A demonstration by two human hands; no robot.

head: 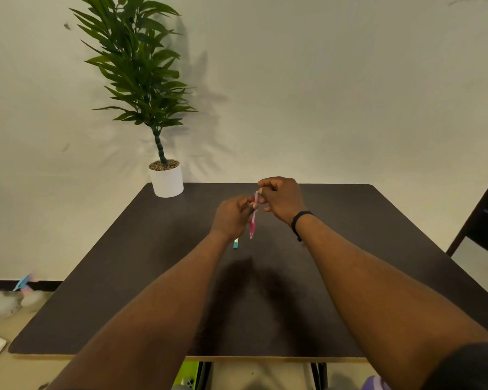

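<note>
Slim pink translucent plastic pen is held in the air over the middle of the table, nearly upright w/ a slight tilt, darker grip end and tip pointing down toward the person. Right hand pinches the pen's top end: thumb and curled fingers closed round it, the other fingers folded in. Left hand is just beside and a bit lower, its fingertips curled onto the upper barrel, so both hands grip the same pen and nearly touch. The lower half of the pen hangs free below the fingers, clear of the tabletop.

A short teal-and-white piece shows just under the left hand; can't tell if it's held or lying on the table. Black wristband on the right wrist.

Surface is a dark brown matte table w/ a pale edge at the front, and the arms' shadow falls on it. At the far left corner stands a green leafy plant in a white round pot, against a plain off-white wall. Dark chair frame at right. On the floor at left lies a blue-pink item, blurred.
</note>
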